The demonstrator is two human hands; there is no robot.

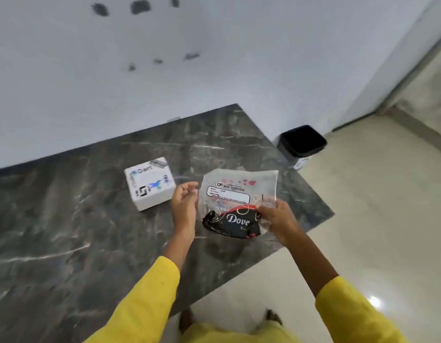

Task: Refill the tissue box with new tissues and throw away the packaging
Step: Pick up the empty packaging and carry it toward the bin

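A flat, see-through plastic tissue package with a black "Dove" band hangs above the dark marble table. My right hand pinches its lower right edge. My left hand is at the package's left edge with fingers curled; whether it touches the plastic is unclear. The package looks flat, with nothing showing through it. A white square tissue box with printed logos sits on the table just left of my left hand.
A black waste bin stands on the pale tiled floor past the table's right corner, against the white wall. The table's right edge runs diagonally below my right hand. My feet show at the table's near edge.
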